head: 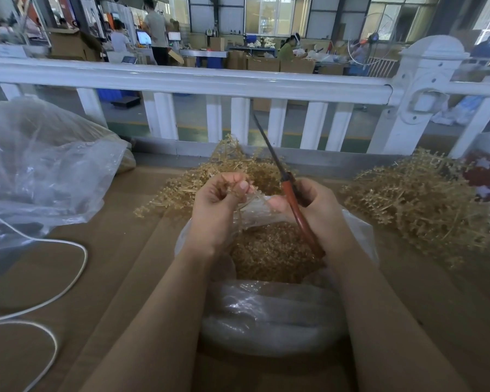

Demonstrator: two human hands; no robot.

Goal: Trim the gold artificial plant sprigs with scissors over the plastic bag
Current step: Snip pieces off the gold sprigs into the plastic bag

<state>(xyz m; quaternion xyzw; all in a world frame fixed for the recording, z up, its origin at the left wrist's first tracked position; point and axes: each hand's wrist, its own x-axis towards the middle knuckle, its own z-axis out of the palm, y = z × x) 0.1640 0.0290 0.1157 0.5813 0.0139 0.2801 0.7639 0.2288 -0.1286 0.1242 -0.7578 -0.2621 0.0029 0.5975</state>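
My left hand (219,206) pinches a small gold sprig (234,189) between thumb and fingers, above the open plastic bag (269,315). The bag lies in front of me and holds a heap of gold trimmings (269,250). My right hand (317,206) grips the scissors (287,190) by their reddish-brown handles; the dark blades are closed and point up and away. Both hands sit close together over the bag's mouth. Behind them a pile of gold sprigs (210,176) rests on the cardboard, and a larger pile (413,205) lies to the right.
A big crumpled clear bag (43,171) fills the left side. A white cord (68,278) loops over the brown cardboard surface (125,278). A white railing (210,80) runs across the far edge. A red and white container (484,174) stands at the right.
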